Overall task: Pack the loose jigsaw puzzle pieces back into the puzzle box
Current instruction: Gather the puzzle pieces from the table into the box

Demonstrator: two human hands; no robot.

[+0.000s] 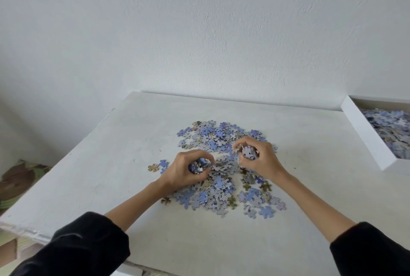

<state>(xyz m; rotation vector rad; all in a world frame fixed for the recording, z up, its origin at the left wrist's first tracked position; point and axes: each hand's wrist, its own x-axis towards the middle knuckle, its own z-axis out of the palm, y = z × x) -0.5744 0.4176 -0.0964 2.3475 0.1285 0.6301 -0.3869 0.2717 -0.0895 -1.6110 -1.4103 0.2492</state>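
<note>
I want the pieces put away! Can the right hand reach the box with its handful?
Probably yes: the right hand, gripping puzzle pieces, has the open puzzle box on its side, and nothing stands on the table between them.

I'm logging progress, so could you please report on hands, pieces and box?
Left hand and right hand each grip a handful of pieces. Loose pile on table. Box at right, partly filled. Nothing between pile and box.

At the center of the frame, the left hand point(188, 170) and right hand point(255, 157) are each gripping a clump of puzzle pieces point(218, 187) over the pile on the white table point(111, 165). The box point(366, 134), holding more pieces, is sitting at the right edge.
</note>
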